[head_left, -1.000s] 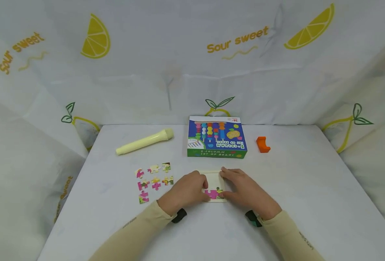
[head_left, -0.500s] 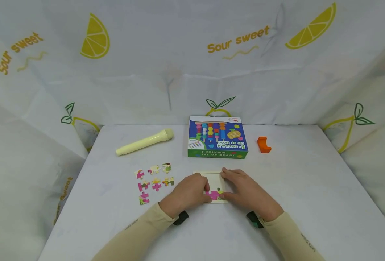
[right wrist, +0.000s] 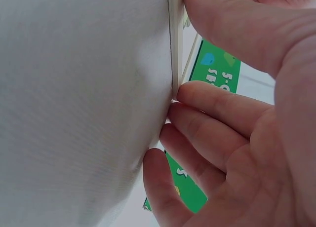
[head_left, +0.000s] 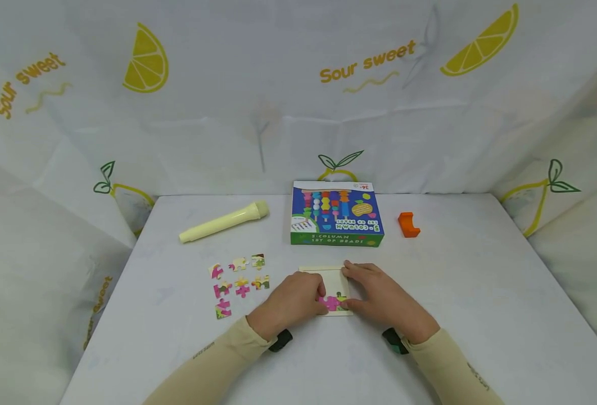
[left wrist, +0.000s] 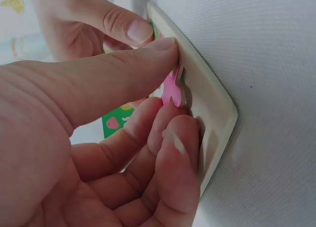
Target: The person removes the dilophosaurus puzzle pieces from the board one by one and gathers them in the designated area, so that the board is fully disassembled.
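Observation:
A cream puzzle tray (head_left: pixel 329 274) lies flat on the white table between my hands. My left hand (head_left: pixel 321 297) pinches a pink puzzle piece (head_left: pixel 331 302) with thumb and fingers against the tray's near left corner; the left wrist view shows the pink puzzle piece (left wrist: pixel 172 87) tilted on edge in the tray (left wrist: pixel 217 113). My right hand (head_left: pixel 349 287) holds the tray's right side, thumb at the near edge and index finger at the far edge. In the right wrist view its fingers (right wrist: pixel 212 113) curl against the tray's rim (right wrist: pixel 175 49).
Several loose puzzle pieces (head_left: pixel 239 281) lie left of the tray. Behind it stand a blue and green bead box (head_left: pixel 336 212), a cream flashlight (head_left: pixel 225 220) to the left and an orange block (head_left: pixel 407 224) to the right. Lemon-print cloth walls surround the table.
My left hand has edged slightly right over the pink piece at the tray's near corner. The right hand and tray have stayed in place.

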`<move>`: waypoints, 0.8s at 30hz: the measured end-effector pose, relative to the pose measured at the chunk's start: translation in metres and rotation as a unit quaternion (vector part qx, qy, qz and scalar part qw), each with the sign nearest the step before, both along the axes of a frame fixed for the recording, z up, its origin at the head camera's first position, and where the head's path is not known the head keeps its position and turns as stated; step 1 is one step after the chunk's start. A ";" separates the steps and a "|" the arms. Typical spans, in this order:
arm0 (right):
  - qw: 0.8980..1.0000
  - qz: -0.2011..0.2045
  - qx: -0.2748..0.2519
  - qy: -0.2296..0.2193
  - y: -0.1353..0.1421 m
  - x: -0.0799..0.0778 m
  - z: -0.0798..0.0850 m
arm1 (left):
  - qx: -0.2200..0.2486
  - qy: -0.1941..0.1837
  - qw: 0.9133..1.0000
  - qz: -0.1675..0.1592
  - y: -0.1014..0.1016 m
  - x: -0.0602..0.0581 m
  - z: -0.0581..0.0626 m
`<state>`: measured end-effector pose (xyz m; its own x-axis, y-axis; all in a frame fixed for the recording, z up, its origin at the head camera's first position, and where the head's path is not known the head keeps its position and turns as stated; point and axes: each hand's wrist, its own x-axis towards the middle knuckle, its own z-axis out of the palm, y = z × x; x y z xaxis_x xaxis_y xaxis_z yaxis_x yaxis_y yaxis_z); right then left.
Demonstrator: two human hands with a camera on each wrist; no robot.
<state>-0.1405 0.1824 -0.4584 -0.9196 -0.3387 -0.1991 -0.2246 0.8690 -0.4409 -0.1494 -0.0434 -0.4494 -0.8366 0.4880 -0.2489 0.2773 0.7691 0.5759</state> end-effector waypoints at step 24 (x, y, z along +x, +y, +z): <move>1.000 -0.002 0.016 -0.007 -0.002 0.000 0.002 | 0.048 -0.026 0.998 0.008 -0.007 -0.002 0.004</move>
